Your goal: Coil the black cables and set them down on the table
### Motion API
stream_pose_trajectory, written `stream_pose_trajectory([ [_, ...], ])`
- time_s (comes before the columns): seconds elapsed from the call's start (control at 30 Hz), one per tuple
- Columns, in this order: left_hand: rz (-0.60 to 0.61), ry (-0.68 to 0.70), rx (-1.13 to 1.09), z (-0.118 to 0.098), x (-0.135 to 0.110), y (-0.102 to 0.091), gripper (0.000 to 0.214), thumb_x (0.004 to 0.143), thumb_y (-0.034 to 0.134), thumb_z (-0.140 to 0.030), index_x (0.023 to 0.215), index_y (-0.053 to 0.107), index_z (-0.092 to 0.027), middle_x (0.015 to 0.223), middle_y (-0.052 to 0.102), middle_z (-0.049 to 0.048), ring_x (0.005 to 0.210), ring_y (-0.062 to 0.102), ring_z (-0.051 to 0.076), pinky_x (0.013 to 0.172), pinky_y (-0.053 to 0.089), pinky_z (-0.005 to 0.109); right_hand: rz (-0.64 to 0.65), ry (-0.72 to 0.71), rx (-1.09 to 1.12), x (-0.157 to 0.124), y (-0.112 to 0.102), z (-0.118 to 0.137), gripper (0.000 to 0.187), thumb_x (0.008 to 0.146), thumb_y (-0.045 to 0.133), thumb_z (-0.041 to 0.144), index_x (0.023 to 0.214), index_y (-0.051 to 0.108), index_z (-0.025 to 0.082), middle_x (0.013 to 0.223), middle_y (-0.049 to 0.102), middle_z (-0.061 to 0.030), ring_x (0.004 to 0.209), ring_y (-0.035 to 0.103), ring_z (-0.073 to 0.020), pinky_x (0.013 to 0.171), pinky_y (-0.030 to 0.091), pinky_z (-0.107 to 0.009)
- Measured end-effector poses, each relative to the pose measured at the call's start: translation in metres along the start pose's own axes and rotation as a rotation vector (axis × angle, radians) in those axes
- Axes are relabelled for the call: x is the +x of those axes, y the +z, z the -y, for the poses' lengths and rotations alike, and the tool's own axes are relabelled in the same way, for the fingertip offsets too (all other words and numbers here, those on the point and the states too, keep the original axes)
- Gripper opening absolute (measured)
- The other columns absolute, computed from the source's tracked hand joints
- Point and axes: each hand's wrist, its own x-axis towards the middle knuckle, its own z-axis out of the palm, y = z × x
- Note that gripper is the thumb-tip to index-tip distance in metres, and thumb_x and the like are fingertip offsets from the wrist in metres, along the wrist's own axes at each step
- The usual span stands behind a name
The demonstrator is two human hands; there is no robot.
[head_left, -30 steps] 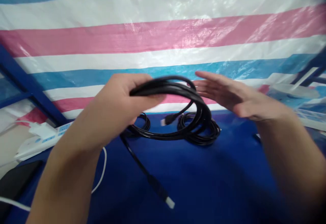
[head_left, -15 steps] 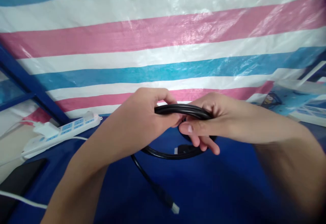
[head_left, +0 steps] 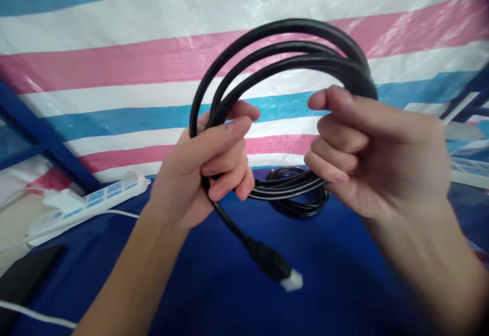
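Note:
A black cable (head_left: pixel 294 26) is looped into a coil held upright between both hands. My left hand (head_left: pixel 208 160) is closed around the coil's left side, thumb on top. On the other side, my right hand (head_left: pixel 367 147) has its fingers curled round the strands. The loops fan apart along the top and bunch together below. One end hangs under my left hand, carrying a black plug (head_left: pixel 271 262) with a pale tip, slightly blurred. Behind the held coil, a second coil of black cable (head_left: pixel 301 208) lies on the blue tabletop (head_left: pixel 237 300), partly hidden.
At left lies a white power strip (head_left: pixel 110 198) with a white adapter (head_left: pixel 63 201) plugged in. A black flat object (head_left: pixel 28 280) and a white cord (head_left: pixel 38 313) are nearer. Striped sheeting (head_left: pixel 126 66) hangs behind; a white rack (head_left: pixel 471 173) stands at right.
Both hands have turned and moved apart, and the coil has risen from nearly flat to upright with its loops spread. The hanging plug has swung right, and the second coil behind has come into view.

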Motion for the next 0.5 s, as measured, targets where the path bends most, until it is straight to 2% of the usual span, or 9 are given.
stream_pose_trajectory([
  [0.1,-0.048,-0.041,-0.037,0.002,0.002,0.002,0.024,0.093,0.046,-0.018,0.076,0.063,-0.019,0.045,0.01,-0.0087,0.032,0.011,0.003,0.032,0.025,0.013,0.024,0.019,-0.013,0.006,-0.002,-0.009,0.019,0.09,0.049,0.023,0.078,0.063,0.019,0.047,0.007,0.007,0.033,0.011,-0.0019,0.03,0.018,-0.015],
  [0.2,-0.092,-0.115,0.062,-0.002,0.003,-0.004,0.021,0.092,0.048,-0.022,0.078,0.062,-0.019,0.044,0.011,-0.0087,0.032,0.01,0.003,0.031,0.02,0.013,0.148,0.105,-0.125,0.01,-0.008,-0.015,0.012,0.087,0.054,0.023,0.081,0.062,0.016,0.044,0.02,0.009,0.031,0.023,-0.0013,0.037,0.039,-0.018],
  [0.27,-0.054,-0.18,0.134,-0.006,0.003,-0.01,0.015,0.089,0.054,-0.024,0.078,0.062,-0.018,0.043,0.014,-0.0091,0.033,0.01,0.002,0.031,0.018,0.013,0.201,0.131,-0.269,0.011,-0.013,-0.014,0.007,0.084,0.059,0.021,0.082,0.062,0.015,0.044,0.033,0.0077,0.034,0.038,-0.0042,0.043,0.048,-0.023],
  [0.37,0.03,-0.261,0.286,-0.008,0.001,-0.013,0.009,0.083,0.063,-0.025,0.078,0.062,-0.018,0.044,0.018,-0.0089,0.036,0.012,0.001,0.032,0.015,0.013,0.238,0.045,-0.592,0.008,-0.017,-0.006,0.01,0.079,0.067,0.024,0.081,0.063,0.015,0.052,0.052,0.0026,0.045,0.054,-0.009,0.042,0.047,-0.018],
  [0.43,0.093,-0.32,0.408,-0.005,-0.001,-0.012,0.009,0.082,0.065,-0.026,0.077,0.062,-0.018,0.045,0.022,-0.0079,0.037,0.016,0.001,0.033,0.016,0.013,0.314,-0.014,-0.779,0.004,-0.015,-0.002,0.011,0.079,0.066,0.026,0.079,0.063,0.015,0.056,0.055,0.002,0.047,0.055,-0.0077,0.038,0.041,-0.014],
  [0.5,0.149,-0.365,0.521,-0.002,-0.003,-0.009,0.01,0.082,0.065,-0.027,0.076,0.061,-0.019,0.048,0.028,-0.0064,0.039,0.021,0.002,0.033,0.018,0.012,0.371,-0.05,-0.889,0.001,-0.009,-0.003,0.006,0.078,0.063,0.019,0.075,0.063,0.014,0.055,0.054,0.0032,0.043,0.047,-0.0039,0.035,0.033,-0.012],
])
